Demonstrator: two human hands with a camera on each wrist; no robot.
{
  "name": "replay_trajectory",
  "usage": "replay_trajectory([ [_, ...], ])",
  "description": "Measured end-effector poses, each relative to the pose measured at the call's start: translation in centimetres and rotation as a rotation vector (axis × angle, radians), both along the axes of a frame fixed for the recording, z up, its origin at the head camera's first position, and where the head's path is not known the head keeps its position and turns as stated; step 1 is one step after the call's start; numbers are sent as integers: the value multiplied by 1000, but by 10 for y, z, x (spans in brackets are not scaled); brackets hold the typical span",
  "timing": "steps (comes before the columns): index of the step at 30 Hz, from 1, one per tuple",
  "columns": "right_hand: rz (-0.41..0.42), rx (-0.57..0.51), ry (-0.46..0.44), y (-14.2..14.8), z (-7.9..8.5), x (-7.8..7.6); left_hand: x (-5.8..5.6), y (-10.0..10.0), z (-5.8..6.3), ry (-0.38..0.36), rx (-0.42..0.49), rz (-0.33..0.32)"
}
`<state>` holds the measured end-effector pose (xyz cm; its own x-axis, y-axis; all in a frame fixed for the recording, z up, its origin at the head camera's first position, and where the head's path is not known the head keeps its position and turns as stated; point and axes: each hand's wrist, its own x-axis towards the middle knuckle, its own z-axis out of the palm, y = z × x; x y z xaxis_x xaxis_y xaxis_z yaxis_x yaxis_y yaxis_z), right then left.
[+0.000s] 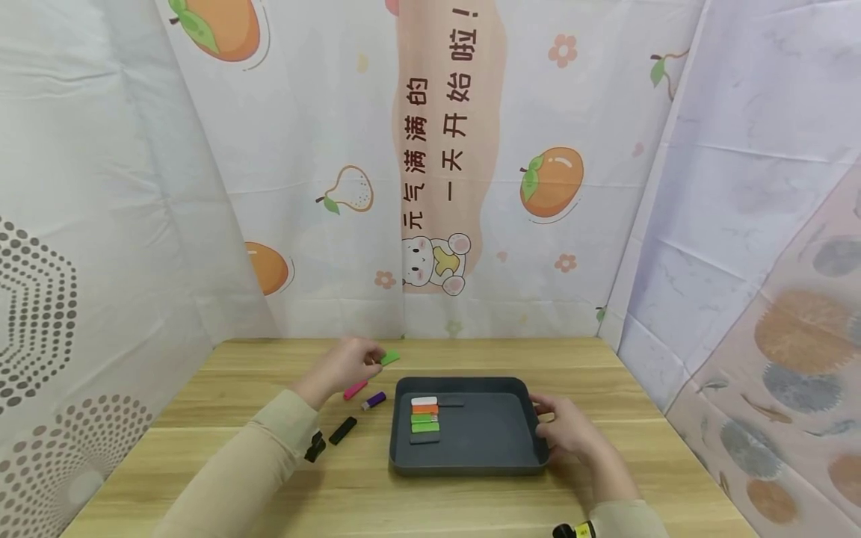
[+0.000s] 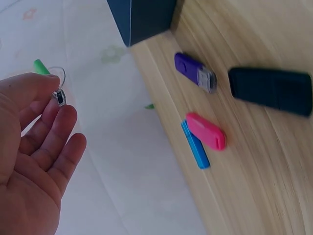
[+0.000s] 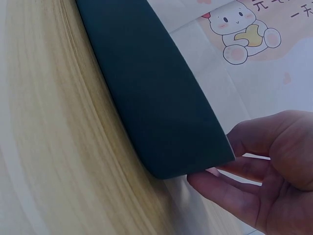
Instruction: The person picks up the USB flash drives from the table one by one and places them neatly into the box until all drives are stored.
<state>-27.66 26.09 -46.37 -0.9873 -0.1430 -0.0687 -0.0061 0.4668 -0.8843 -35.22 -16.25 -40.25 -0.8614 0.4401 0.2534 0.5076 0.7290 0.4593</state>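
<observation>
My left hand (image 1: 344,366) pinches a green USB stick (image 1: 390,359) between thumb and fingertips, raised beyond the tray's far left corner. In the left wrist view its metal end and a thin loop show past the fingertips. My right hand (image 1: 568,427) grips the right wall of a dark grey tray (image 1: 487,441), thumb at the rim and fingers outside. Inside the tray, along its left, lie a white stick (image 1: 424,401), an orange stick (image 1: 424,409), two green sticks (image 1: 425,428) and a dark grey stick (image 1: 424,438). Another dark stick (image 1: 451,401) lies by the white one.
Left of the tray, on the wooden table (image 1: 363,493), lie a purple USB stick (image 2: 193,69), a pink stick (image 2: 205,131) against a blue stick (image 2: 196,147), and a black stick (image 2: 271,90). Printed curtains (image 1: 323,261) hang behind and at both sides.
</observation>
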Motion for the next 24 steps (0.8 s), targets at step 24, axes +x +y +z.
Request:
replay_trajectory([
  [24, 5, 1, 1, 0, 2, 1, 4, 56, -7, -59, -41, -18],
])
